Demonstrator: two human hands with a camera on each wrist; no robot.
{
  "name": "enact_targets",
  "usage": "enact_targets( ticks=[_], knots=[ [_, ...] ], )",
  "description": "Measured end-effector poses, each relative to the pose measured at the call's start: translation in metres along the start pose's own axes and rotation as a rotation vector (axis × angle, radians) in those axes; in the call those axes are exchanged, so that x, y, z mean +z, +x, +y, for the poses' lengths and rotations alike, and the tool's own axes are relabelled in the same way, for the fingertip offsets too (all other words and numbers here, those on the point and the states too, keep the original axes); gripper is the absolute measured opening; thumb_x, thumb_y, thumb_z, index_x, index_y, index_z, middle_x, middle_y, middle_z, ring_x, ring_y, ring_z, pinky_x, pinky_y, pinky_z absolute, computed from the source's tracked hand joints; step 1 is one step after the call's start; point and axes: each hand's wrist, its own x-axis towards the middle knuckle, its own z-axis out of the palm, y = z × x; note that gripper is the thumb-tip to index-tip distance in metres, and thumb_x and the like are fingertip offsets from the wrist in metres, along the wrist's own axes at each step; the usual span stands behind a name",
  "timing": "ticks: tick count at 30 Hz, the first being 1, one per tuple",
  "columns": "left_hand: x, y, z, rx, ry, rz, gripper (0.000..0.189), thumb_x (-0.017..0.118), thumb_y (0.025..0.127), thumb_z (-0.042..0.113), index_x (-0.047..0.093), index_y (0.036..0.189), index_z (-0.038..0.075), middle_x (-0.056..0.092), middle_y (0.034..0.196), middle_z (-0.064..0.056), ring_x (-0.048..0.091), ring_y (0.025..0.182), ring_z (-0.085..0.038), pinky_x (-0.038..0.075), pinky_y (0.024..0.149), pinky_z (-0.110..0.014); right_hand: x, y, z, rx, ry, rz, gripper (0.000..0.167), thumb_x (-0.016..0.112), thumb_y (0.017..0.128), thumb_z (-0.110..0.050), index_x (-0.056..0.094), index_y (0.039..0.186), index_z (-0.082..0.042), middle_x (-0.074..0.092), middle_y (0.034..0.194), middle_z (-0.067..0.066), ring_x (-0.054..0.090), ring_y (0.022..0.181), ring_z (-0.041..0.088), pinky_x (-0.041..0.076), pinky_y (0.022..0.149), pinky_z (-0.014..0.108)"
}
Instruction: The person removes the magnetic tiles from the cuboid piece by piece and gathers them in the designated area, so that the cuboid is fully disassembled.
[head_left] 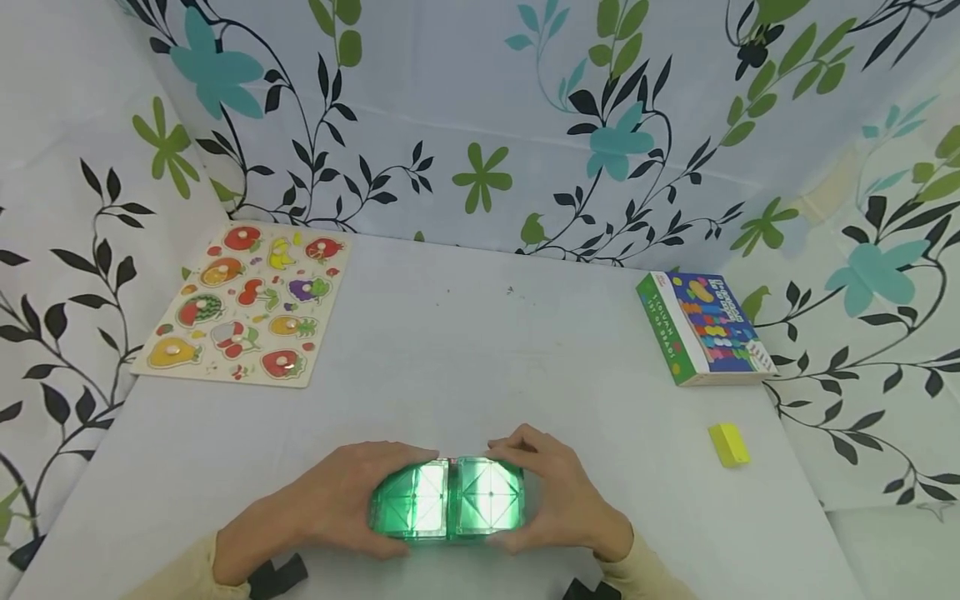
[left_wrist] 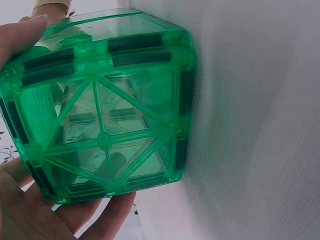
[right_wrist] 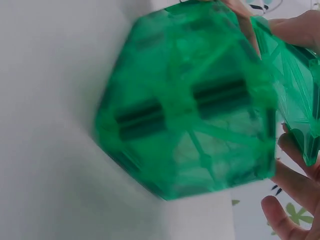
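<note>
The left hand (head_left: 337,493) grips one end of the green box (left_wrist: 142,137), which sits on the white table (head_left: 427,333), thumb and fingers on opposite sides. The right hand (head_left: 561,493) pinches a green tile (right_wrist: 289,80) between thumb and fingers, angled against the box; whether they touch is unclear. A hard push could buckle the box's walls, and a crooked approach could leave edges joined out of line

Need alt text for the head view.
Left hand and right hand grip translucent green tile pieces on a white table. A fruit board lies at upper left; a colorful box and a yellow block sit at right.
</note>
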Motion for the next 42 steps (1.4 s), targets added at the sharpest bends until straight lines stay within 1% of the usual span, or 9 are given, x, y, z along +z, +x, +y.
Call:
enact_targets(
  ticks=[3,7,12,17,21,25,27,36,42],
  knots=[
    [-0.003,0.0,-0.001,-0.001,0.007,0.001,0.092,0.094,0.063,0.051,0.055,0.144,0.028,0.066,0.129,0.021,0.064,0.115,-0.002,0.057,0.095,-0.034,-0.011,0.005,0.006,-0.01,0.049,0.015,0.076,0.097,0.062,-0.036,0.069,0.129,-0.016,0.065,0.115,-0.005,0.067,0.112,0.016,0.057,0.09,0.035],
    [-0.006,-0.001,-0.001,-0.015,-0.005,-0.013,0.091,0.093,0.065,0.051,0.054,0.145,0.03,0.067,0.129,0.019,0.064,0.115,-0.003,0.057,0.095,-0.035,-0.031,0.023,0.017,-0.015,0.075,0.007,0.077,0.096,0.065,-0.032,0.067,0.133,-0.011,0.065,0.112,-0.002,0.065,0.105,0.015,0.058,0.09,0.033],
    [-0.008,-0.002,-0.001,-0.037,-0.028,-0.04,0.09,0.093,0.066,0.049,0.054,0.145,0.031,0.068,0.13,0.017,0.064,0.115,-0.003,0.057,0.096,-0.036,-0.056,0.064,0.04,0.025,0.052,-0.014,0.076,0.096,0.064,-0.026,0.067,0.133,-0.011,0.065,0.112,0.0,0.062,0.103,0.014,0.056,0.089,0.032],
    [-0.008,-0.002,0.001,-0.076,-0.05,-0.083,0.089,0.091,0.068,0.053,0.052,0.146,0.033,0.066,0.131,0.019,0.062,0.117,-0.003,0.056,0.098,-0.039,-0.066,0.114,0.076,0.069,0.001,-0.019,0.074,0.096,0.066,-0.024,0.068,0.133,-0.008,0.065,0.106,0.004,0.06,0.097,0.017,0.054,0.085,0.034],
    [-0.007,-0.002,0.003,-0.079,-0.061,-0.102,0.09,0.091,0.069,0.053,0.052,0.147,0.032,0.066,0.132,0.019,0.062,0.119,-0.003,0.056,0.099,-0.04,-0.062,0.154,0.114,0.134,-0.048,-0.043,0.077,0.095,0.068,-0.028,0.066,0.136,-0.007,0.067,0.11,0.008,0.062,0.101,0.023,0.055,0.088,0.043],
    [-0.006,-0.003,0.004,-0.049,-0.062,-0.1,0.088,0.09,0.071,0.053,0.051,0.147,0.031,0.065,0.133,0.019,0.061,0.12,-0.004,0.056,0.098,-0.038,-0.052,0.185,0.151,0.213,-0.11,-0.072,0.081,0.094,0.071,-0.034,0.062,0.141,-0.008,0.07,0.129,0.012,0.064,0.117,0.029,0.055,0.098,0.053],
    [-0.006,-0.002,0.004,-0.041,-0.063,-0.1,0.089,0.089,0.071,0.054,0.051,0.148,0.031,0.065,0.134,0.019,0.061,0.121,-0.004,0.056,0.099,-0.039,-0.048,0.198,0.164,0.244,-0.151,-0.096,0.082,0.092,0.073,-0.038,0.061,0.141,-0.008,0.067,0.137,0.013,0.062,0.126,0.031,0.053,0.103,0.053],
    [-0.005,-0.004,0.001,-0.035,-0.052,-0.068,0.089,0.09,0.069,0.054,0.052,0.147,0.031,0.065,0.134,0.02,0.062,0.121,-0.004,0.057,0.097,-0.039,-0.028,0.236,0.216,0.329,-0.249,-0.217,0.079,0.088,0.079,-0.042,0.058,0.145,-0.009,0.056,0.152,0.012,0.048,0.146,0.032,0.037,0.122,0.046],
    [-0.004,-0.009,0.001,-0.052,-0.041,-0.043,0.086,0.084,0.072,0.065,0.051,0.147,0.036,0.063,0.134,0.022,0.061,0.119,-0.002,0.057,0.094,-0.034,-0.014,0.252,0.23,0.364,-0.271,-0.318,0.084,0.081,0.086,-0.045,0.047,0.153,-0.008,0.045,0.161,0.011,0.039,0.152,0.032,0.031,0.126,0.047]
  ],
)
